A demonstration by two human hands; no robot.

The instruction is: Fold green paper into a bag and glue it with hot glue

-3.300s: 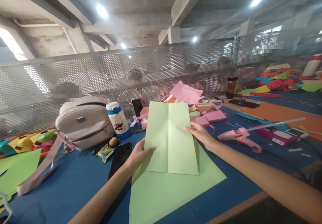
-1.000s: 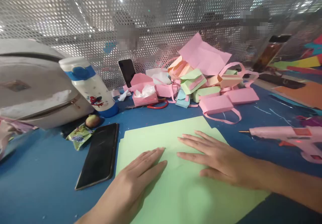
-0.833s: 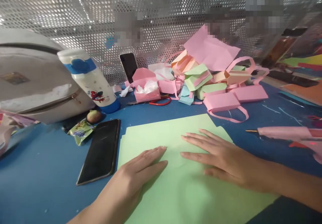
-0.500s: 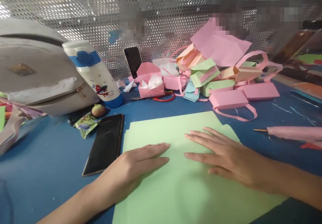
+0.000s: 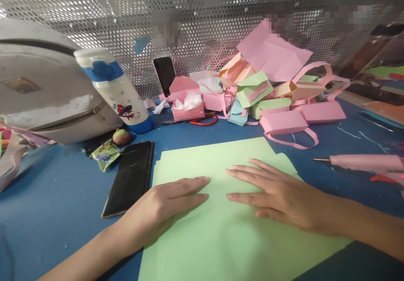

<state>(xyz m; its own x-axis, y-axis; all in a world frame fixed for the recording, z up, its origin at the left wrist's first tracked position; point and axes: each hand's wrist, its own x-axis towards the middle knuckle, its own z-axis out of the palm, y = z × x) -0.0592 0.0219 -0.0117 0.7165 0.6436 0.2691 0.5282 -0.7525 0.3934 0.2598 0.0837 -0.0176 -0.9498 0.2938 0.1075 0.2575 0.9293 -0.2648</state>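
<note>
Several overlapping sheets of light green paper [image 5: 240,247] lie on the blue table in front of me. My left hand [image 5: 173,201] rests flat on the left part of the paper, fingers stretched out and pointing right. Across a short gap, my right hand [image 5: 280,194] lies on the right part with its fingers spread, pointing left. Neither hand holds anything. Close beside my left wrist is a dark smartphone [image 5: 129,180], lying face up on the table. A pink glue gun [image 5: 362,162] lies to the right, beyond my right hand.
At the left stand a grey backpack [image 5: 47,91] and a white-and-blue bottle [image 5: 116,95]. A snack packet [image 5: 105,155] and a round fruit [image 5: 121,137] lie near the phone. Folded pink paper boxes [image 5: 284,123] and red-handled scissors [image 5: 205,121] lie before a perforated metal panel [image 5: 208,32].
The whole view has shifted slightly, so things appear a little further left. Both hands stay on the green paper, the right one moved very slightly left.
</note>
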